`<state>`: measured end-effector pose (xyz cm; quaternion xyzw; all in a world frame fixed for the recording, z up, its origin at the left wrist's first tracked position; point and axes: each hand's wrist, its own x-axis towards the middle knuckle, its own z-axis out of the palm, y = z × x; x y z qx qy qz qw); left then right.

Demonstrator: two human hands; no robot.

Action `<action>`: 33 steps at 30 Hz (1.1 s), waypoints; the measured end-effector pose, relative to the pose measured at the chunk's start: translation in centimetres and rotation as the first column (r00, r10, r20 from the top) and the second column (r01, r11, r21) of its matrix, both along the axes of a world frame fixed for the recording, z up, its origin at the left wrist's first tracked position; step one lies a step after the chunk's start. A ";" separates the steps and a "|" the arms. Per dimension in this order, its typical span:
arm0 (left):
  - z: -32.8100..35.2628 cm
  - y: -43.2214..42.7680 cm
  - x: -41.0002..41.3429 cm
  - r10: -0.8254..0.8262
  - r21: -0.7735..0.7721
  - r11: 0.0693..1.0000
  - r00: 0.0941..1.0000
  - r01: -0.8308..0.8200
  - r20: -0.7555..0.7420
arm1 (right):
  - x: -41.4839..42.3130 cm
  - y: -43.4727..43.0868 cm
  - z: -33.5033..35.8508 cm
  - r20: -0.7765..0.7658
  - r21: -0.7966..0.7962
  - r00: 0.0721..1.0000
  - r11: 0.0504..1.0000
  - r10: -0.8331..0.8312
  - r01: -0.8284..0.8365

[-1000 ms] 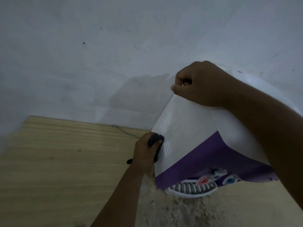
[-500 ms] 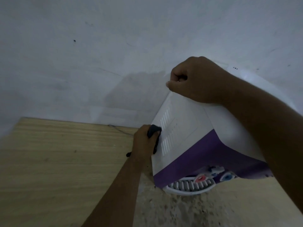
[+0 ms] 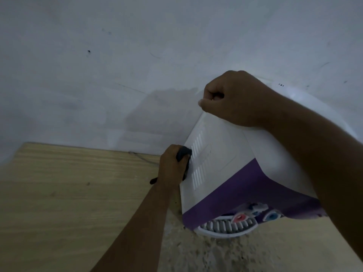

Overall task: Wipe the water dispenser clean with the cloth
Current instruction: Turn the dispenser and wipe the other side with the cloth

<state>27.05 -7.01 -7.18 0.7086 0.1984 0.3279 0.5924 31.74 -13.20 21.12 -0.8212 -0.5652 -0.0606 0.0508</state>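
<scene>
A white water dispenser (image 3: 222, 154) with a purple front band stands against the wall on a wooden surface. My left hand (image 3: 172, 167) grips a dark cloth (image 3: 183, 153) and holds it against the dispenser's left side, beside the vent slots (image 3: 198, 161). My right hand (image 3: 233, 99) is curled over the dispenser's top rear edge, gripping it. Red and blue taps (image 3: 255, 215) and a white drip tray (image 3: 225, 228) show at the lower front.
A pale wall (image 3: 137, 65) rises right behind the dispenser. The wooden tabletop (image 3: 68, 193) stretches to the left, with a thin cord (image 3: 141, 157) along the wall. Speckled dirt (image 3: 206, 252) covers the surface in front of the dispenser.
My left hand has moved the cloth upward along the dispenser's left side, past the lower vent slots. The right hand keeps its hold on the top edge.
</scene>
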 end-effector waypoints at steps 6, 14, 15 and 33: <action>1.1 1.6 -1.3 -0.187 0.214 0.958 0.982 0.189 -0.030 | 0.0 0.0 -0.2 -0.006 -0.013 1.000 1.000 0.011 -0.011; 1.1 1.6 1.4 0.036 0.268 0.963 0.999 -0.025 -0.035 | 0.0 0.0 0.0 -0.013 -0.012 1.000 1.000 0.016 -0.016; 1.0 1.1 1.2 0.051 0.266 0.963 0.999 -0.044 -0.018 | -0.1 0.0 0.0 -0.016 -0.011 1.000 1.000 0.016 -0.016; 3.0 1.8 1.9 0.013 0.196 0.981 0.996 0.004 -0.085 | 0.0 0.0 0.0 -0.013 0.011 1.000 1.000 0.013 -0.013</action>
